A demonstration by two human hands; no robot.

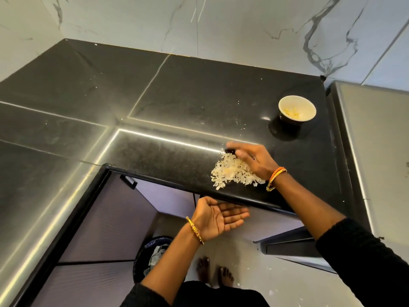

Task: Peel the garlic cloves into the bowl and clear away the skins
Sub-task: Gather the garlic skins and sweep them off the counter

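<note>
A heap of pale garlic skins (230, 172) lies on the black counter (177, 103) close to its front edge. My right hand (254, 159) rests flat against the far right side of the heap, fingers straight. My left hand (218, 220) is held palm up, fingers relaxed, just below the counter's front edge beneath the heap, and it holds nothing. A white bowl (297, 108) with peeled garlic cloves (292, 112) inside stands at the back right of the counter.
A dark bin (152, 255) stands on the floor below the counter's inner corner. Small skin flakes (240, 125) are scattered between heap and bowl. A steel surface (376, 134) borders the counter on the right. Marble walls rise behind.
</note>
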